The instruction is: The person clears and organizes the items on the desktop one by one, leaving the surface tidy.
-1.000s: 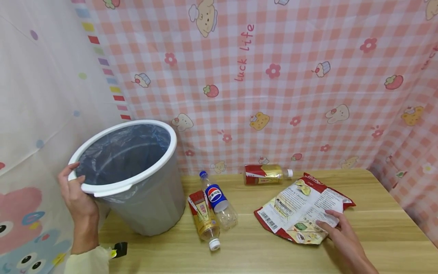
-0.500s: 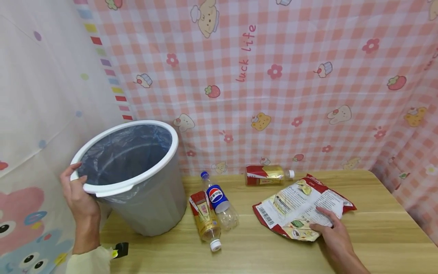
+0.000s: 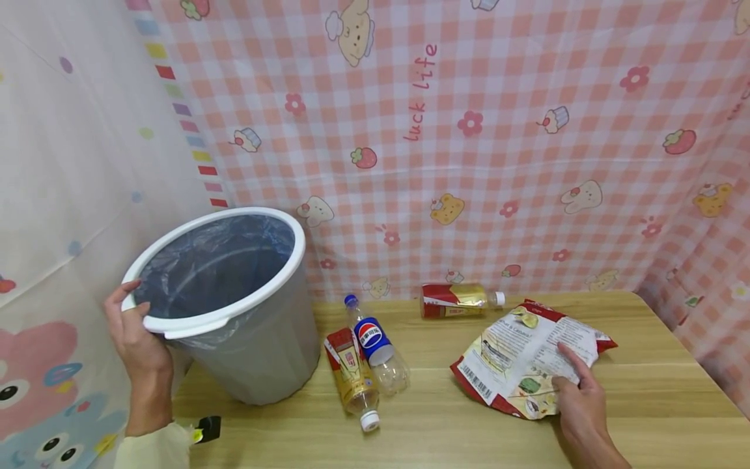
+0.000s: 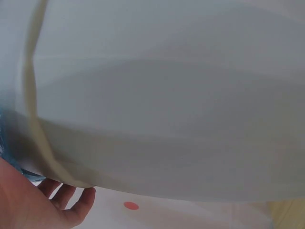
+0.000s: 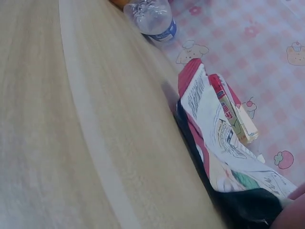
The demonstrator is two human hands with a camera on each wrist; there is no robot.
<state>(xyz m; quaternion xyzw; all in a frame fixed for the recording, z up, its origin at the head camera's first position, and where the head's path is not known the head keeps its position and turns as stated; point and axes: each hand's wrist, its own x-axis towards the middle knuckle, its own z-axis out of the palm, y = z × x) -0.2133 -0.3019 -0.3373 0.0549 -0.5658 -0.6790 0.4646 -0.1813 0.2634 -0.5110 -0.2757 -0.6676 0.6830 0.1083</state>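
My left hand (image 3: 140,352) holds the rim of a grey trash can (image 3: 275,365) lined with a dark plastic bag (image 3: 234,260). The can leans on the table at the left, and the left wrist view shows fingers (image 4: 83,205) under its rim. On the right, my right hand (image 3: 583,410) grips the near edge of a red and white chip bag (image 3: 504,365). Thumb and index finger lie on the printed side; the other fingers are hidden. In the right wrist view, the bag's dark underside (image 5: 195,152) shows near the tabletop.
A Pepsi bottle (image 3: 372,339) and a red-gold drink bottle (image 3: 354,378) lie side by side, right of the can. Another red-gold bottle (image 3: 454,301) lies by the checked curtain (image 3: 410,195) at the back. A small black object (image 3: 208,430) sits near the left sleeve.
My right hand first shifted left over the chip bag, then back right. The bag has slid and turned slightly to the right. The left hand and trash can have stayed put.
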